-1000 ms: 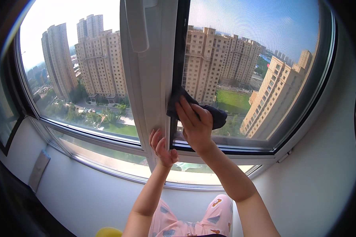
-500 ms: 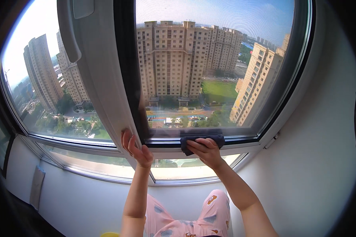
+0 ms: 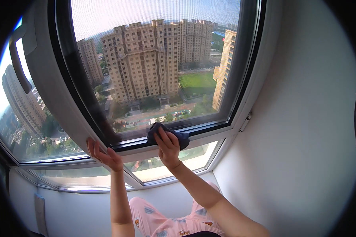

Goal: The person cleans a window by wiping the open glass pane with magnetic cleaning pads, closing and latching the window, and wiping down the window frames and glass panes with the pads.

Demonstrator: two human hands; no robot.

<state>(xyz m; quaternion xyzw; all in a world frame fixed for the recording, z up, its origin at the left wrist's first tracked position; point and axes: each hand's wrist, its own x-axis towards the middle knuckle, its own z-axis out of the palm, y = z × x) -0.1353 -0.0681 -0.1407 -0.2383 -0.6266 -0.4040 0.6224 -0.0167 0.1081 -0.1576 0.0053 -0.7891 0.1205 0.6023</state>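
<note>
A white-framed window sash point(image 3: 65, 118) with a black inner border and a fine mesh screen point(image 3: 146, 67) is before me. My right hand point(image 3: 169, 146) presses a bunched dark navy cloth point(image 3: 182, 139) against the middle of the sash's bottom rail. The fingers lie over the cloth and hide part of it. At the lower left corner, my left hand point(image 3: 103, 155) holds the white edge of the sash, thumb toward the black border and fingers on the outer side. Part of its grip is hidden by the frame.
A white handle point(image 3: 19, 63) sits on the sash's left side. A metal hinge point(image 3: 246, 121) is at the lower right, beside a white wall point(image 3: 296, 158). Lower panes point(image 3: 170, 162) run beneath the sash. My knees, in pink patterned trousers point(image 3: 158, 217), are below. Tall buildings stand outside.
The view has swung, so the window and both hands appear farther left and tilted. The cloth has bunched up higher over the rail under my right hand. My left hand stays at the corner.
</note>
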